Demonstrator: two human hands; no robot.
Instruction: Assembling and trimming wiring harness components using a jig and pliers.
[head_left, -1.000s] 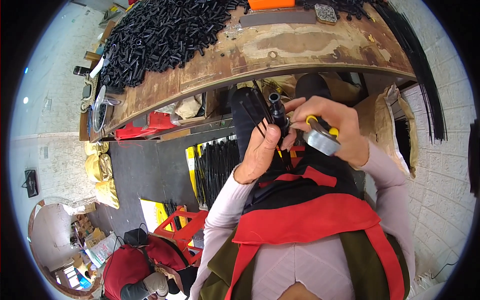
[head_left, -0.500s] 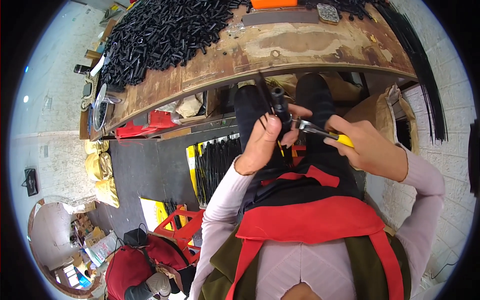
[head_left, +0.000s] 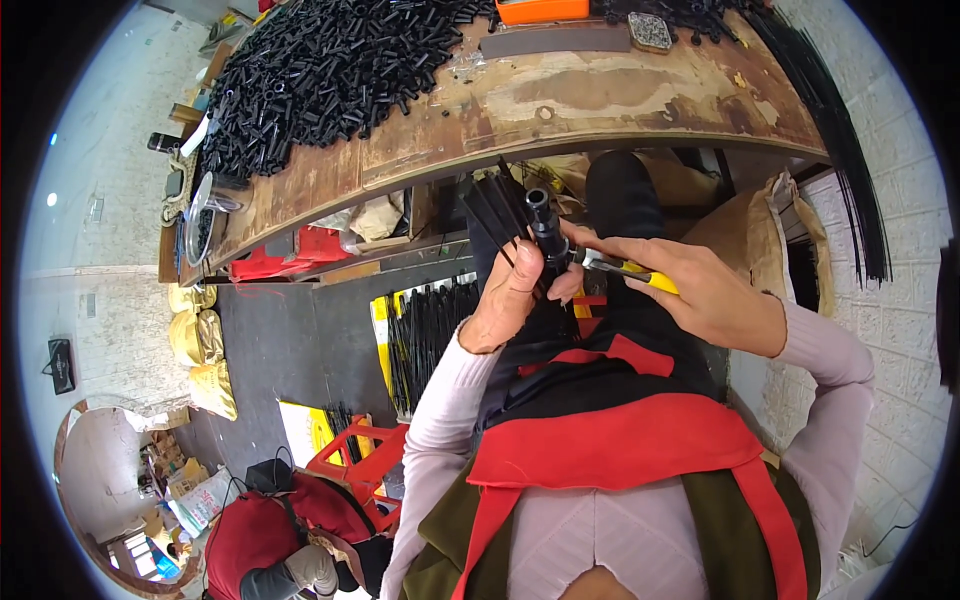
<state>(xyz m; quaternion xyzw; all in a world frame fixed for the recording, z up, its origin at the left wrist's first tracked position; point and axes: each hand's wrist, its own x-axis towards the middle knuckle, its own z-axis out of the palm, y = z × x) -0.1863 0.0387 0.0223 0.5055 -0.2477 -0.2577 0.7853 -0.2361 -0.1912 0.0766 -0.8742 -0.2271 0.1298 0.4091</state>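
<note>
My left hand [head_left: 510, 290] pinches a black tubular fitting [head_left: 545, 230] beside thin black rods [head_left: 490, 212], my right hand [head_left: 712, 300] clasps yellow-handled pliers [head_left: 658, 282] at its side, and this piece (I judge) is begun, not finished

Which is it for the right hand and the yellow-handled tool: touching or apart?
Touching. The head view shows the right hand gripping the yellow-handled tool by a yellow handle.

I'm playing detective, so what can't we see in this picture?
In the head view:
Yellow-handled tool: handle ends hidden by the right hand.
Black tube: lower end hidden by the left hand.
Black pile: far side cut off by the top edge.
</note>
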